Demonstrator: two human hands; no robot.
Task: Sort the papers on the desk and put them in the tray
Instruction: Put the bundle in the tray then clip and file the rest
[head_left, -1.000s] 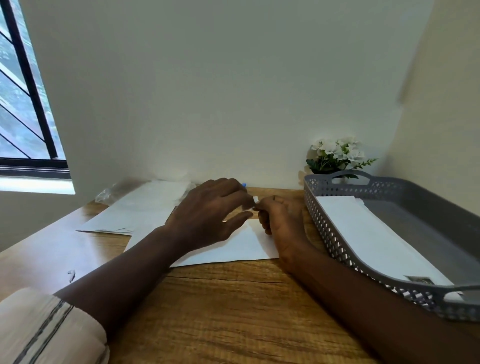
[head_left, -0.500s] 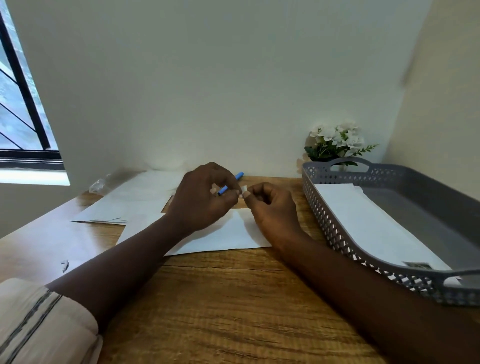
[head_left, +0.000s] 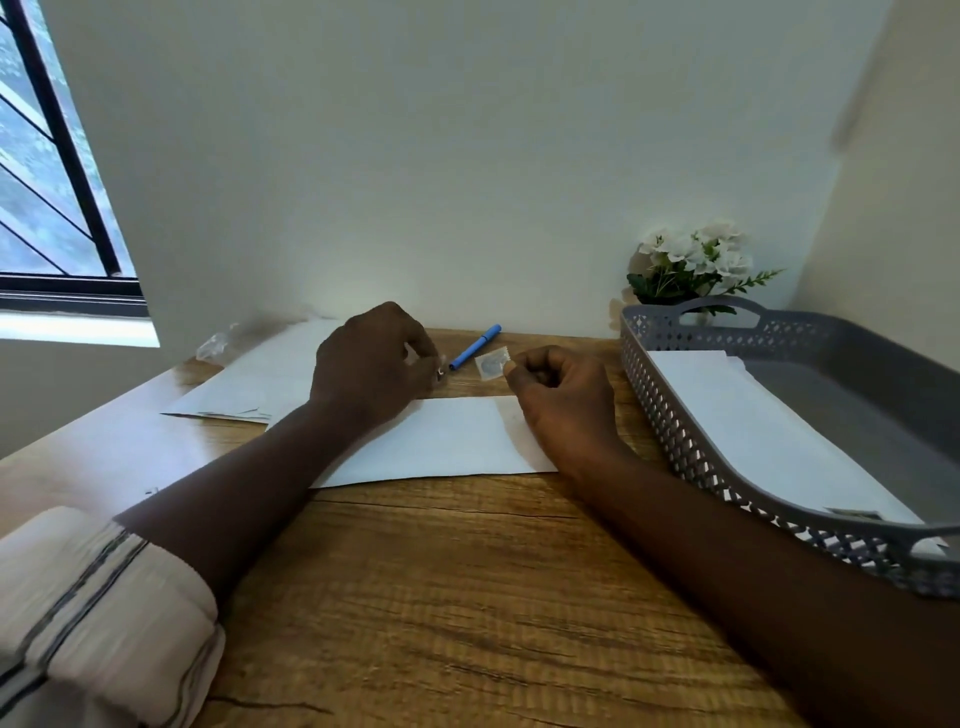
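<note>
Tray (head_left: 675, 415) w/ white sheets (head_left: 753, 431) inside; R hand (head_left: 561, 400) pinches small slip (head_left: 491, 364), L hand (head_left: 369, 364) pinches tiny bit (head_left: 440, 372).

Single white sheet (head_left: 441, 441) flat at frame centre; loose paper stack (head_left: 254, 382) to its left; grey perforated tray (head_left: 670, 410) right, long white paper (head_left: 753, 431) inside

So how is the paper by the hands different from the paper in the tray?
The desk paper lies on the wooden desk; the tray paper lies inside the grey tray. The desk paper looks blank, while the tray paper has a small dark patch at its near corner. The desk paper lies sideways; the tray paper runs along the tray, away from the camera. Both are white and flat.
</note>
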